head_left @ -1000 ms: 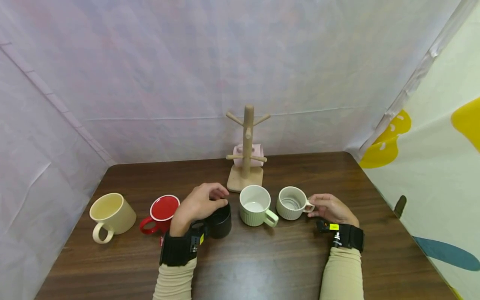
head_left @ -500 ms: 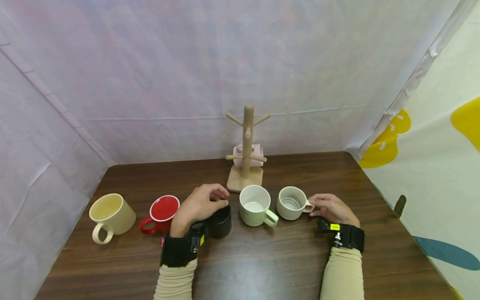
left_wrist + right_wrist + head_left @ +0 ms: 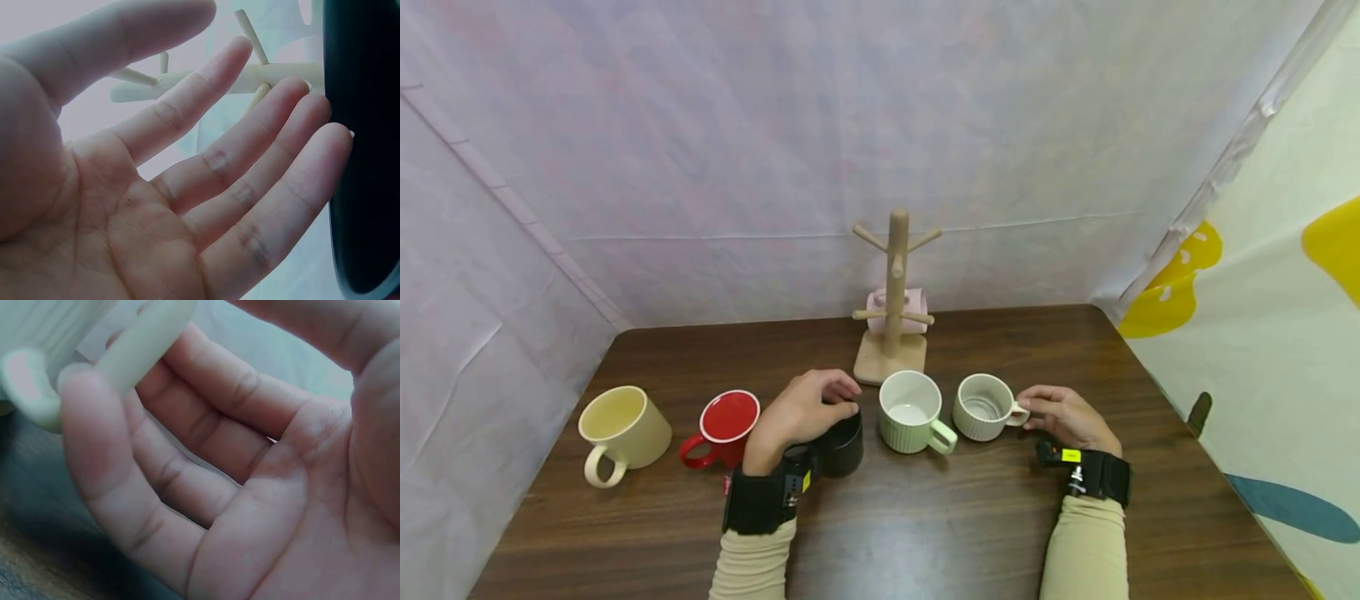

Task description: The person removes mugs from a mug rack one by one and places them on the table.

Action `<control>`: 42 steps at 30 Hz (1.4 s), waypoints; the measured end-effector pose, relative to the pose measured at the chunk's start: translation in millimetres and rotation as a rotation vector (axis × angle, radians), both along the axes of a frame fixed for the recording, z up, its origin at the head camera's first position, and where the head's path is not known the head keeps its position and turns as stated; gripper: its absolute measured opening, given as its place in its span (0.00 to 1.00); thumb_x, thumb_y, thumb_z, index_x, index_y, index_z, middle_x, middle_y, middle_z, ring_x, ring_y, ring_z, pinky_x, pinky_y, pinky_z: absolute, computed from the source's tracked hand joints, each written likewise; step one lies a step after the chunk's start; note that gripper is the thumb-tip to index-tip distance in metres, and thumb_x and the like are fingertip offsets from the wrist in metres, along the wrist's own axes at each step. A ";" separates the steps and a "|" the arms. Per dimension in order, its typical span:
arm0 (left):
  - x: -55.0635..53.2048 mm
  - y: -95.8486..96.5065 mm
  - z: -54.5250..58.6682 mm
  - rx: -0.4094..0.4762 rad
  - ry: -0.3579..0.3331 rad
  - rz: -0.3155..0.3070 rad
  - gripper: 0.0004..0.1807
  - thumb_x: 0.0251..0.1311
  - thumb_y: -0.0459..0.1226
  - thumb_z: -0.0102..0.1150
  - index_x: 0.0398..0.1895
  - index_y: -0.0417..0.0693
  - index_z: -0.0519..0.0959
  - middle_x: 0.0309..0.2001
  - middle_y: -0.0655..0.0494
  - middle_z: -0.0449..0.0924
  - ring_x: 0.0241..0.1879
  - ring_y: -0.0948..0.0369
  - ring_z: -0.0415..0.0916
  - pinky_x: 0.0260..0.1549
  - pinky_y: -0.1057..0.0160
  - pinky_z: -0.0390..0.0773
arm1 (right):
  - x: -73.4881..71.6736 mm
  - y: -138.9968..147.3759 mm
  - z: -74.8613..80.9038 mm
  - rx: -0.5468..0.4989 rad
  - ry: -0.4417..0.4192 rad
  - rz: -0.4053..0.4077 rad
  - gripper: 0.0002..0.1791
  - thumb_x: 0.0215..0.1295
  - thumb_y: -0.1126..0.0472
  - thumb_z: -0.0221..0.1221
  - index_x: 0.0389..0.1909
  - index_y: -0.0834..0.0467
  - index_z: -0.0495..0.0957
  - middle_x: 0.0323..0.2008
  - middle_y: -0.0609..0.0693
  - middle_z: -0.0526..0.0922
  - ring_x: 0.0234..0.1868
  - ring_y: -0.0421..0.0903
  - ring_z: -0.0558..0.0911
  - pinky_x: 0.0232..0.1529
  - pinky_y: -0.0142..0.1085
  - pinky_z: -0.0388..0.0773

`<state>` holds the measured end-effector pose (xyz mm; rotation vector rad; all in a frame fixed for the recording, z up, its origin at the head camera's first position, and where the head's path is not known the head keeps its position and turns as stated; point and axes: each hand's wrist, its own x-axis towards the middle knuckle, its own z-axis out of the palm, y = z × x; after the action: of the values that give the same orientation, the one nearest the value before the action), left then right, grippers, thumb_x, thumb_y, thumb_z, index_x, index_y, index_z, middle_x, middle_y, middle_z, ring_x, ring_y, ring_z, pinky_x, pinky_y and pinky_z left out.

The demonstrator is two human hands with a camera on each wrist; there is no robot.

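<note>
In the head view my left hand [image 3: 808, 406] lies over the near-left side of a black mug [image 3: 841, 450], partly hiding it. The left wrist view shows those fingers loosely extended, thumb apart, with the fingertips right at the dark mug [image 3: 369, 156]. My right hand [image 3: 1063, 417] holds the handle of a small off-white ribbed cup [image 3: 976, 427], which stands upright. In the right wrist view, curled fingers surround the pale handle [image 3: 147, 344], and the thumb's tip is out of frame. Between the two hands stands a light green ribbed mug [image 3: 904, 433], handle toward the front right.
Behind the mugs is a wooden mug tree [image 3: 892, 283], a pink mug [image 3: 915, 302] at its low rear side. To the left stand a red mug [image 3: 724, 421] and a pale yellow mug [image 3: 632, 433] on the dark wood table [image 3: 910, 533]. White cloth [image 3: 737, 150] encloses the back.
Both hands shift very slightly to the right in the head view. The mugs and the mug tree stay where they were.
</note>
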<state>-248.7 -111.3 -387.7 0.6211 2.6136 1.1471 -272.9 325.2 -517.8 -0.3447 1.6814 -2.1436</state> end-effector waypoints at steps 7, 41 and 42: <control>0.6 0.6 0.4 0.002 0.000 0.003 0.09 0.63 0.34 0.62 0.46 0.44 0.82 0.44 0.48 0.85 0.47 0.53 0.82 0.50 0.51 0.80 | 0.5 2.7 2.9 0.024 -0.009 -0.068 0.14 0.74 0.71 0.50 0.42 0.56 0.85 0.39 0.46 0.88 0.39 0.40 0.85 0.41 0.34 0.84; 2.5 0.4 -5.1 0.020 -0.020 0.030 0.08 0.62 0.36 0.64 0.44 0.46 0.83 0.43 0.51 0.85 0.45 0.55 0.82 0.49 0.53 0.80 | -14.2 -25.0 99.1 0.611 0.186 -0.209 0.21 0.65 0.53 0.66 0.53 0.62 0.77 0.45 0.46 0.84 0.43 0.43 0.84 0.49 0.47 0.83; 2.6 0.6 -5.2 0.021 -0.024 0.031 0.08 0.62 0.36 0.64 0.44 0.46 0.83 0.43 0.51 0.85 0.45 0.55 0.82 0.49 0.53 0.80 | -16.5 -27.9 102.3 0.634 0.193 -0.208 0.22 0.65 0.53 0.66 0.53 0.63 0.77 0.46 0.48 0.84 0.43 0.43 0.84 0.49 0.48 0.83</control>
<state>-246.1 -110.7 -393.0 0.5689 2.6032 1.1846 -289.4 297.3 -415.4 -0.1958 2.4803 -1.6118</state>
